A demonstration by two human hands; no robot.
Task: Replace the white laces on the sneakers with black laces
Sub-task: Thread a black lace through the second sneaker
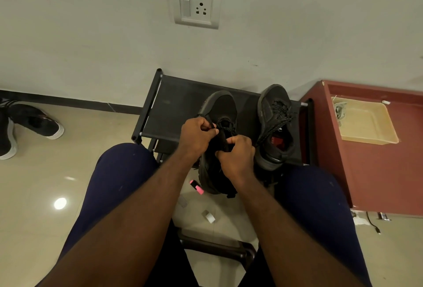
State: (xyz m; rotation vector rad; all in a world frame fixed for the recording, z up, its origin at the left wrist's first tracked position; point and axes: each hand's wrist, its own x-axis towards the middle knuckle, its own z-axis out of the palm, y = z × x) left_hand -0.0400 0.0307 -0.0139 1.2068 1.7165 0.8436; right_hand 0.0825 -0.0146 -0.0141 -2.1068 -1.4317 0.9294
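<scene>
Two black sneakers stand on a low black rack (169, 108). The left sneaker (220, 108) is under my hands, its heel hanging over the rack's front edge. My left hand (196, 135) pinches a black lace (225, 127) near the upper eyelets. Lower on the tongue, my right hand (238, 156) grips another part of the same lace. The right sneaker (273, 124) stands beside it, threaded with a black lace, its red insole showing. White laces (338, 109) lie in a tan tray (375, 131).
The tray rests on a maroon cabinet (375, 172) to the right. Another pair of dark shoes (29, 126) sits on the floor at left. A pink object (197, 187) and paper scraps (209, 217) lie on the tiles between my knees. A wall socket (195, 7) is above.
</scene>
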